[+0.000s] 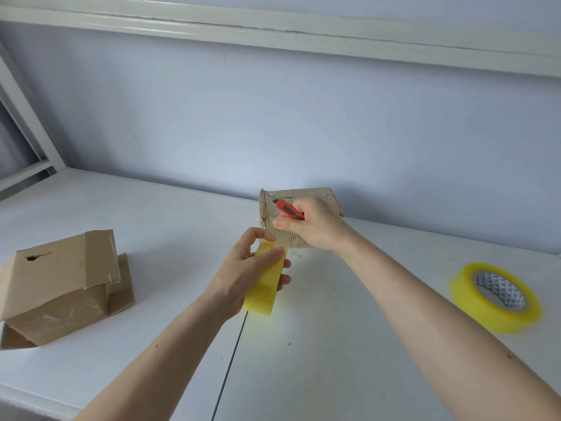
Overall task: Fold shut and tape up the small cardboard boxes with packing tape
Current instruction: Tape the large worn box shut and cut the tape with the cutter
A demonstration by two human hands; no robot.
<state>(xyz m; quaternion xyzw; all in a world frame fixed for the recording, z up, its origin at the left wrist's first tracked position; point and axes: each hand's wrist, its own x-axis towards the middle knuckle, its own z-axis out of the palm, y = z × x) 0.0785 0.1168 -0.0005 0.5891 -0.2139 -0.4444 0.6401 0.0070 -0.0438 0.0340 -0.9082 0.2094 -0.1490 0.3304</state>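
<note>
Head view: small box (299, 205) on counter (151, 208), far centre. Left hand (249, 275) fingers grip yellow tape roll (265, 284), strip running up-forward to box near face. Right hand (309, 223) fingers clasp red cutter (288, 209), blade aimed up-left, nearer box, just beyond strip.

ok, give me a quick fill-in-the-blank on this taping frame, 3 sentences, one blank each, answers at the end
1. The right hand grips a ____ utility knife against the small box.
2. The left hand holds a roll of yellow tape, and a second roll lies on the table to the person's ____.
3. The stacked boxes sit on the ____ side of the table.

Missing words: red; right; left
</note>
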